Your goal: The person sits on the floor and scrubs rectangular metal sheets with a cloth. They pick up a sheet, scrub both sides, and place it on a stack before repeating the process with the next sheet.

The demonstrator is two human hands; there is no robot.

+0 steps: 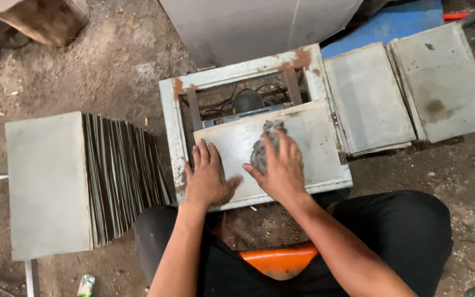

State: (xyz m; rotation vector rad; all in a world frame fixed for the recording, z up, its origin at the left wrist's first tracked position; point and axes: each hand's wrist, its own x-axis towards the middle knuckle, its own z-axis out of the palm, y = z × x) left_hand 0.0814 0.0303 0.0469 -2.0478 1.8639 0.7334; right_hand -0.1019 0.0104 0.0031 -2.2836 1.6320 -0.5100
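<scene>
Wiping step: right hand fingers curled on grey rag mid-frame, left hand flat, open, pinning metal sheet; next needs steady strokes

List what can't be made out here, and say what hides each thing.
- Grey rag, head view: mostly covered by the right hand; its extent is unclear.
- Dark motor-like part: sits behind the rusty frame and the grey sheet under the left hand; type unclear.
- Orange seat: largely hidden by the person's legs.
- Small can: cut off by the bottom edge.
- Sheet stack: edges too fine to count.
</scene>
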